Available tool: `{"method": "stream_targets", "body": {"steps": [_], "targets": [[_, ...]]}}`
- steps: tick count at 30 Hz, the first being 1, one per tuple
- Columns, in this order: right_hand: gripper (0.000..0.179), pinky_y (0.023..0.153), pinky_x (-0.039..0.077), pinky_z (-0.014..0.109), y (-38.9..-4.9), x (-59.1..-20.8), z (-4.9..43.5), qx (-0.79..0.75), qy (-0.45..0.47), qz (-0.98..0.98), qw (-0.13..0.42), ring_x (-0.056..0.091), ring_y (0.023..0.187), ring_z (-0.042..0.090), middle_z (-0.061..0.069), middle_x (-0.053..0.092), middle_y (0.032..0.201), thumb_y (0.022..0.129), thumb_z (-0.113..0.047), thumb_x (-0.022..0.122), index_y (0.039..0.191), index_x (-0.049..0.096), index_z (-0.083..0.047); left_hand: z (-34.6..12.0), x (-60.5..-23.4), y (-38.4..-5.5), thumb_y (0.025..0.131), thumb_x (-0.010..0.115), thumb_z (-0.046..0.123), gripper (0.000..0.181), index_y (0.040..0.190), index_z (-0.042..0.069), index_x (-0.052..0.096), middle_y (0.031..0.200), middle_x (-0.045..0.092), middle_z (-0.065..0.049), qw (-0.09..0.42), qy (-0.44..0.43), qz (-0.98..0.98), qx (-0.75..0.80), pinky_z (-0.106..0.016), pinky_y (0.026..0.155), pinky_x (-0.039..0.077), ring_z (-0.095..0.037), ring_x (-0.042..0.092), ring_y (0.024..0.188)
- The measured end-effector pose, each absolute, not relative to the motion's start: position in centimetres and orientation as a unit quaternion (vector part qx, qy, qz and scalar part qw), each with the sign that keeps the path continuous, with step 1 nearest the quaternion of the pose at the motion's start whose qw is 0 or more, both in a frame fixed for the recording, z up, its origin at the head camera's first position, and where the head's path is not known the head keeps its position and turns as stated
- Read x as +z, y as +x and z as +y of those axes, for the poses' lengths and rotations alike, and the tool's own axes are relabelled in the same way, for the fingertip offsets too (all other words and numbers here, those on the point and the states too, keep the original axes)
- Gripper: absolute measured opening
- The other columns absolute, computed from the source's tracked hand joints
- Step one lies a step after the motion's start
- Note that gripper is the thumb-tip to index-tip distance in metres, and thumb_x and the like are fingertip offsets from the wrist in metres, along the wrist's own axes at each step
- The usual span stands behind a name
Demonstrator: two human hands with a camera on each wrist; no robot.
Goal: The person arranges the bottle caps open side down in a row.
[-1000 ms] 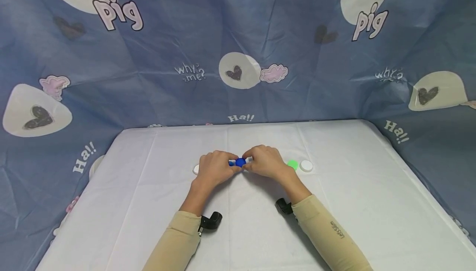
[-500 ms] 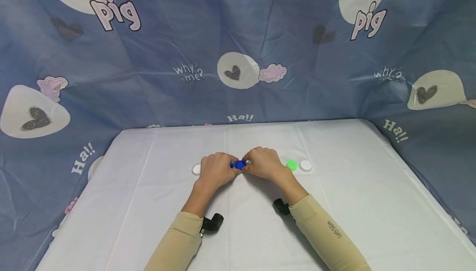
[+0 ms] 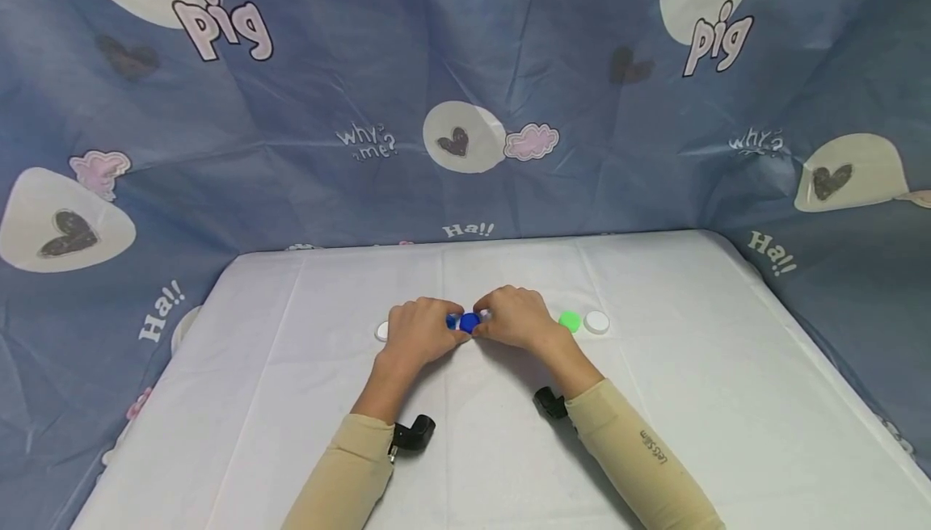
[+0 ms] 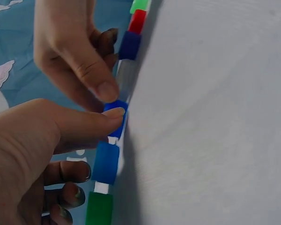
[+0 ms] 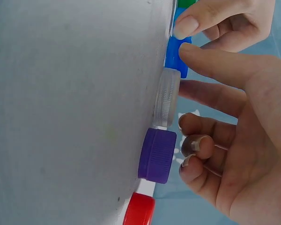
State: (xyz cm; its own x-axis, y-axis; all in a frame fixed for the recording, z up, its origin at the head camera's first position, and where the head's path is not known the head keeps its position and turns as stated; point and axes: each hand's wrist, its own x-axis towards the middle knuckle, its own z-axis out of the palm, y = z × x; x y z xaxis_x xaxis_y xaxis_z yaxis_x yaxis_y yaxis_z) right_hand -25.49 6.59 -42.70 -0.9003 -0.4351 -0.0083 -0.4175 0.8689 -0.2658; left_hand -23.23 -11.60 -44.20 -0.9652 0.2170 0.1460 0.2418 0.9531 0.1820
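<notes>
A blue bottle cap (image 3: pixel 469 323) lies in a row of caps on the white-covered table, between both hands. My left hand (image 3: pixel 420 331) pinches it from the left, its thumb pressed on the cap's near side in the left wrist view. From the right, my right hand (image 3: pixel 518 318) also pinches it with thumb and a finger. The right wrist view has a clear ridged cap (image 5: pixel 166 98), a purple cap (image 5: pixel 158 155) and a red cap (image 5: pixel 139 210) beside my right hand. Near my left hand are a lighter blue cap (image 4: pixel 106 162) and a green cap (image 4: pixel 99 208).
At the row's right end sit a light green cap (image 3: pixel 570 321) and a white cap (image 3: pixel 597 322). Another white cap (image 3: pixel 381 331) shows left of my left hand, partly covered. A blue printed cloth (image 3: pixel 334 191) hangs behind the table (image 3: pixel 494 465).
The blue cap has shifted very slightly toward me, with both hands still gripping it. Otherwise the hands stay nearly in place, and the view has drifted a little.
</notes>
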Motion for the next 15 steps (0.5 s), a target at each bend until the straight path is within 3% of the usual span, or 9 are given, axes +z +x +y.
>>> {"method": "stream_targets", "body": {"steps": [6, 12, 15], "targets": [[0.041, 0.068, 0.051, 0.037, -25.7, -42.5, 6.6, -0.141, -0.212, 0.966, 0.044, 0.068, 0.100, 0.019, -0.004, 0.074, 0.116, 0.082, -0.043, 0.077, 0.120, 0.073, -0.029, -12.4, -43.3, -23.2, 0.076, 0.076, 0.058, 0.043, 0.116, 0.042, 0.072, 0.111, 0.076, 0.005, 0.039, -0.100, -0.988, -0.107, -0.038, 0.059, 0.043, -0.022, 0.066, 0.073], [0.043, 0.071, 0.052, 0.038, -25.7, -42.3, 5.9, -0.148, -0.228, 0.961, 0.044, 0.068, 0.103, 0.017, -0.004, 0.073, 0.116, 0.082, -0.046, 0.077, 0.121, 0.072, -0.030, -13.4, -42.7, -22.9, 0.079, 0.075, 0.055, 0.043, 0.120, 0.042, 0.070, 0.074, 0.067, 0.009, 0.015, -0.082, -0.990, -0.111, -0.037, 0.057, 0.039, -0.016, 0.053, 0.059], [0.043, 0.070, 0.052, 0.039, -25.6, -42.2, 5.5, -0.148, -0.237, 0.959, 0.043, 0.068, 0.103, 0.017, -0.005, 0.073, 0.117, 0.082, -0.046, 0.076, 0.122, 0.072, -0.030, -13.9, -42.5, -22.8, 0.080, 0.075, 0.055, 0.043, 0.120, 0.042, 0.070, 0.072, 0.065, 0.010, 0.007, -0.075, -0.991, -0.111, -0.036, 0.057, 0.038, -0.016, 0.051, 0.058]]}}
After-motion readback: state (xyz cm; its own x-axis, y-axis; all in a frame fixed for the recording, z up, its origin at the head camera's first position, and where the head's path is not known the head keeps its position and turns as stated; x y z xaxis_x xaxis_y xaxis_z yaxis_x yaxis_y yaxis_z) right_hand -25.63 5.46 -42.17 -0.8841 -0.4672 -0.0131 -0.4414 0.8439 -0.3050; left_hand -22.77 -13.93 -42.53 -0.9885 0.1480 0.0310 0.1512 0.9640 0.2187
